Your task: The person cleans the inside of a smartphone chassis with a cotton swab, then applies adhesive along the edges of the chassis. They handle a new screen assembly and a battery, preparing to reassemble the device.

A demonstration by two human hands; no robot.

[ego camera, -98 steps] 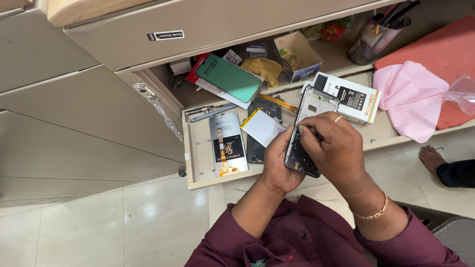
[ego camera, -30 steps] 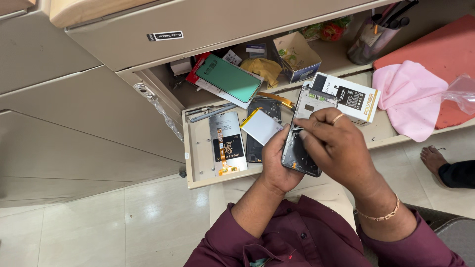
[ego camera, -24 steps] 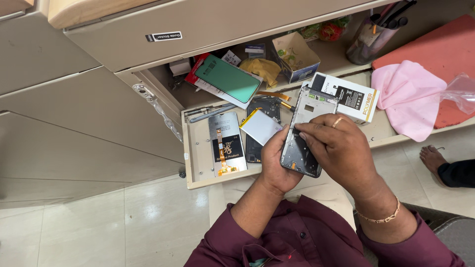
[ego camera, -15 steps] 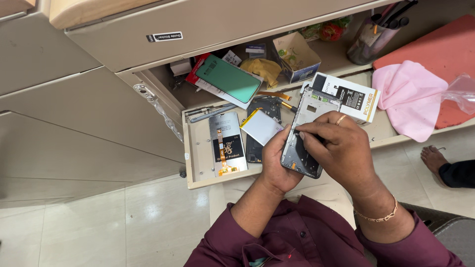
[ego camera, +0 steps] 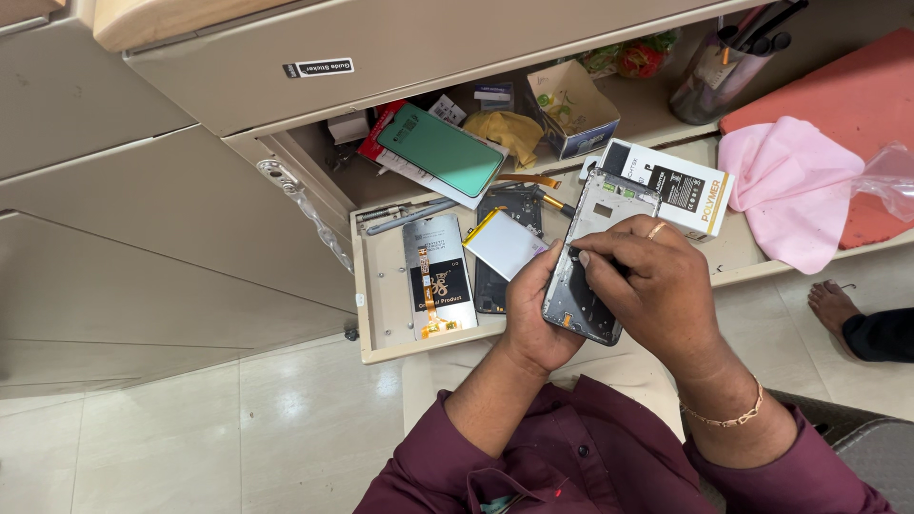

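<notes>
A white rectangular cardboard box with a black panel (ego camera: 671, 186) lies right of centre. A green glass phone screen (ego camera: 440, 149) lies upper centre; a small white sticker label (ego camera: 319, 69) sits upper left.

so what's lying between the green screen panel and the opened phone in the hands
In the head view, a white-and-yellow battery lies between the green panel and the opened phone, over a dark phone part.
</notes>
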